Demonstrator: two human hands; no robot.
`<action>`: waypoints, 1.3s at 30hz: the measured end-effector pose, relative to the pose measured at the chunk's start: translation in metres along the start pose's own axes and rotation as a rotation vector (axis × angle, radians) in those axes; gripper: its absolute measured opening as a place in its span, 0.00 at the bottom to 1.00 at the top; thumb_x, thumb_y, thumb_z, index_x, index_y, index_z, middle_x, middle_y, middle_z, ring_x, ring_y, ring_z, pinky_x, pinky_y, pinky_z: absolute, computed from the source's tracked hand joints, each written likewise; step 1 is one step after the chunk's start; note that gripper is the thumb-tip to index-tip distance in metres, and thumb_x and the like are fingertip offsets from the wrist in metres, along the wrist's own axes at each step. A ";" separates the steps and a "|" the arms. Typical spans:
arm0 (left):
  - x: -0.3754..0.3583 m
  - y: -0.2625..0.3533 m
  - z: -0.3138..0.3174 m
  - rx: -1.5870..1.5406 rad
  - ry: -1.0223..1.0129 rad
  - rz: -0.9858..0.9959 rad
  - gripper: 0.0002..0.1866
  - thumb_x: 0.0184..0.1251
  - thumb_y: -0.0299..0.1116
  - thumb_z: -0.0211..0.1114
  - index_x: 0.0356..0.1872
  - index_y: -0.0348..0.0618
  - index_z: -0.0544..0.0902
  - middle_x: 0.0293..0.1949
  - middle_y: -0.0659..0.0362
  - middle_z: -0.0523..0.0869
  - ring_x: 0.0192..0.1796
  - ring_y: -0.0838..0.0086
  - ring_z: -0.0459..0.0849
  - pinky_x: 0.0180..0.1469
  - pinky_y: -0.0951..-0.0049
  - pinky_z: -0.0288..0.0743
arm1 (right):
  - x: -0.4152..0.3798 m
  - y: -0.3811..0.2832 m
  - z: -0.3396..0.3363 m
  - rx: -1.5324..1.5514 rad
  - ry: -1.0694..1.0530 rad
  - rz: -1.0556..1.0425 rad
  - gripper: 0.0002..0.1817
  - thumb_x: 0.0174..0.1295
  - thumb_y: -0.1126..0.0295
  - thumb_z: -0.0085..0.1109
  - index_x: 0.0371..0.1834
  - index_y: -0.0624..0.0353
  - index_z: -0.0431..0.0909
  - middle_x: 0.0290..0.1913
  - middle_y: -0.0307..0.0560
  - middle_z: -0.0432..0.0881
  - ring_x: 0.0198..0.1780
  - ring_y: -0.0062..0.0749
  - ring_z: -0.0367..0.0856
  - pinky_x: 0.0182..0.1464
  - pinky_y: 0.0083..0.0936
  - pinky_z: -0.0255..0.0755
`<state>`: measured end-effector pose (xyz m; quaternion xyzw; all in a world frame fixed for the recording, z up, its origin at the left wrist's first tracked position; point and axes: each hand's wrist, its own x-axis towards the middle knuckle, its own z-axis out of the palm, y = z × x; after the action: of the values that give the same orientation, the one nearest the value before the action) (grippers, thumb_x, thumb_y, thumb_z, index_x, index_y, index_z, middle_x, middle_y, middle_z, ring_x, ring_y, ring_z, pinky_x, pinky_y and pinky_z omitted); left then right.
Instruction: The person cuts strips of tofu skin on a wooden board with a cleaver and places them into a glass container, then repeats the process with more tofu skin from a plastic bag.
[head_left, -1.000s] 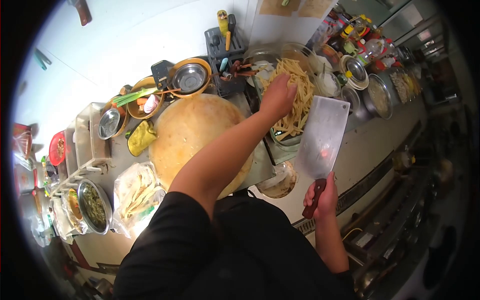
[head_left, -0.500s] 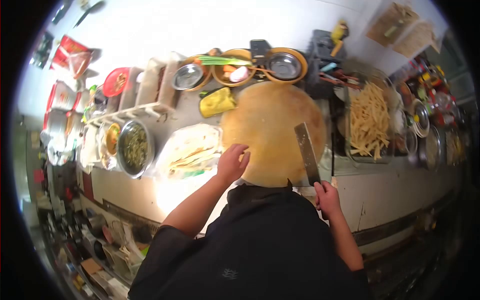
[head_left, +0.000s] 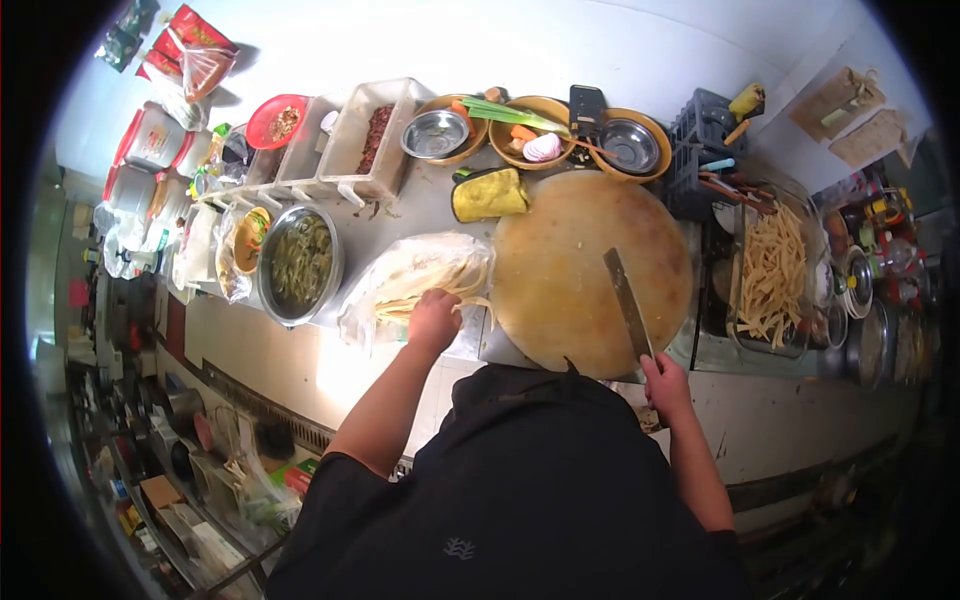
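Note:
My right hand point(head_left: 666, 386) grips the handle of a cleaver point(head_left: 628, 300), whose broad blade lies over the right part of a round wooden chopping board point(head_left: 570, 250). My left hand point(head_left: 435, 322) reaches into an open clear plastic bag point(head_left: 372, 272) just left of the board. Its fingers are bent around the near end of pale, folded sheets that look like tofu skin point(head_left: 462, 280). One end of the sheets sticks out toward the board. A yellow cloth roll point(head_left: 490, 195) lies at the board's upper left edge.
A steel bowl point(head_left: 264, 290) of dark green strips in liquid stands at left. Along the back are plastic bins point(head_left: 413, 105) and a brown bowl point(head_left: 540, 104) with scallion and carrot. To the right, a clear tray point(head_left: 738, 330) holds pale cut strips beside a dark rack point(head_left: 690, 165).
My left hand has moved from over the board's left edge down onto the pale sheets in the bag. The cleaver stays in my right hand; the whole view has shifted rightward.

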<state>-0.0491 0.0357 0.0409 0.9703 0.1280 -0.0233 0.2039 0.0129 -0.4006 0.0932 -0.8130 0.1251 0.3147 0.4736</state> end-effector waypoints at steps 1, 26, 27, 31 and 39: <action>0.001 0.001 0.008 -0.011 0.021 0.039 0.12 0.57 0.32 0.69 0.42 0.45 0.87 0.46 0.52 0.85 0.54 0.54 0.82 0.60 0.56 0.77 | 0.008 0.010 0.006 0.008 0.019 -0.109 0.19 0.72 0.55 0.60 0.46 0.64 0.82 0.20 0.39 0.76 0.19 0.20 0.72 0.23 0.24 0.66; -0.051 0.036 -0.109 -0.118 -0.164 0.269 0.03 0.63 0.34 0.67 0.34 0.51 0.87 0.30 0.55 0.82 0.35 0.56 0.85 0.38 0.57 0.80 | 0.005 -0.008 0.042 -0.643 0.205 -0.355 0.32 0.61 0.59 0.70 0.68 0.51 0.73 0.53 0.55 0.86 0.54 0.54 0.84 0.55 0.43 0.78; -0.055 0.036 -0.120 -0.150 -0.177 0.323 0.03 0.61 0.33 0.69 0.35 0.52 0.87 0.29 0.57 0.82 0.34 0.58 0.85 0.37 0.58 0.80 | 0.007 -0.007 0.044 -0.653 0.198 -0.368 0.33 0.61 0.60 0.70 0.69 0.52 0.71 0.55 0.56 0.85 0.55 0.54 0.83 0.56 0.43 0.77; -0.071 0.020 -0.148 -0.254 -0.066 0.274 0.04 0.60 0.32 0.71 0.35 0.51 0.88 0.28 0.57 0.83 0.33 0.58 0.86 0.36 0.60 0.80 | 0.020 0.004 0.049 -0.721 0.187 -0.431 0.34 0.59 0.63 0.71 0.69 0.53 0.70 0.57 0.54 0.81 0.58 0.54 0.80 0.58 0.44 0.75; -0.103 -0.062 -0.157 0.271 -0.315 -0.073 0.09 0.58 0.39 0.71 0.34 0.47 0.89 0.40 0.55 0.87 0.48 0.57 0.85 0.52 0.58 0.79 | 0.037 0.004 0.060 -0.882 0.140 -0.463 0.31 0.57 0.64 0.72 0.64 0.55 0.74 0.54 0.53 0.79 0.57 0.54 0.78 0.57 0.44 0.75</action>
<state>-0.1654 0.1292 0.1702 0.9679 0.1255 -0.1989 0.0883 0.0158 -0.3486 0.0462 -0.9614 -0.1720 0.1689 0.1328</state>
